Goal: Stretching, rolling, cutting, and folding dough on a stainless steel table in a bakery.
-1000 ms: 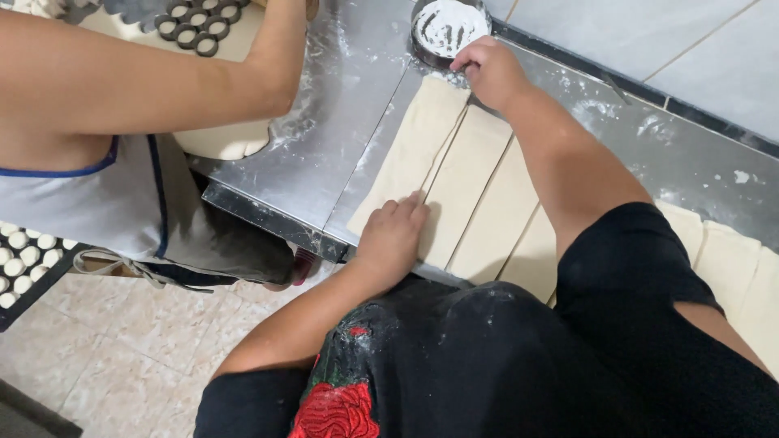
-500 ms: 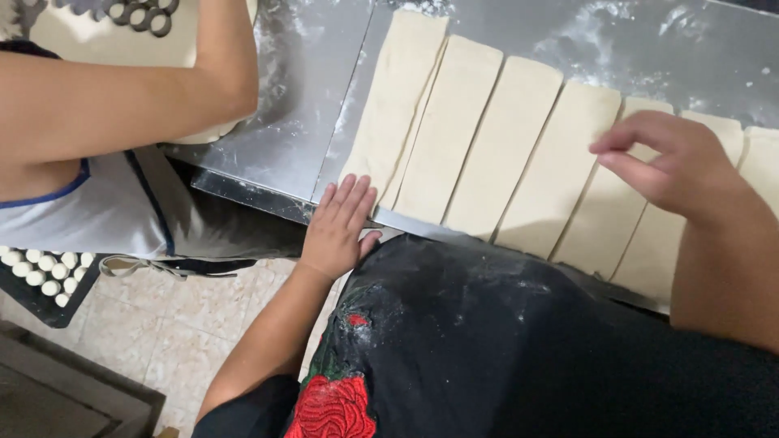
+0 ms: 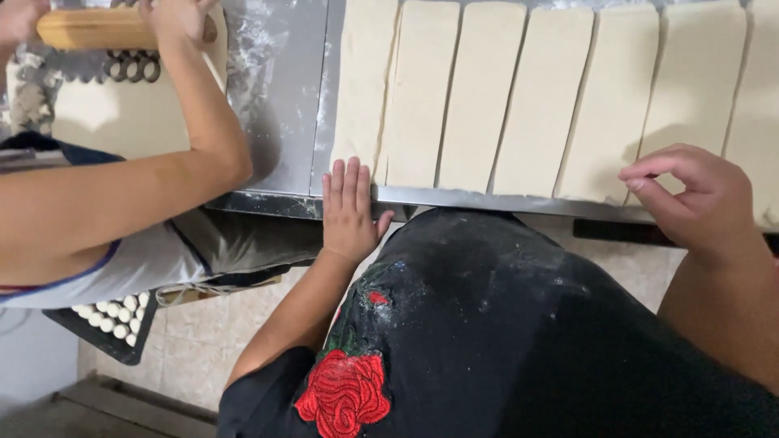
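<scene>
Several long strips of pale dough (image 3: pixel 479 89) lie side by side on a floured steel table (image 3: pixel 284 97). My left hand (image 3: pixel 349 209) rests flat, fingers together, on the table's front edge, its fingertips at the near end of the leftmost strip (image 3: pixel 363 81). My right hand (image 3: pixel 690 195) hovers at the near ends of the strips on the right, fingers curled and pinched together, nothing visible in it.
A co-worker at the left rolls a dough sheet (image 3: pixel 122 113) with a wooden rolling pin (image 3: pixel 97 28); their arm (image 3: pixel 138 195) crosses the left side. A dark tray of small dough balls (image 3: pixel 114 318) sits low at the left. Tiled floor lies below.
My right hand came back from a white dish at the far side to the near ends of the strips. My left hand slid to the table's edge. The view shifted nearer.
</scene>
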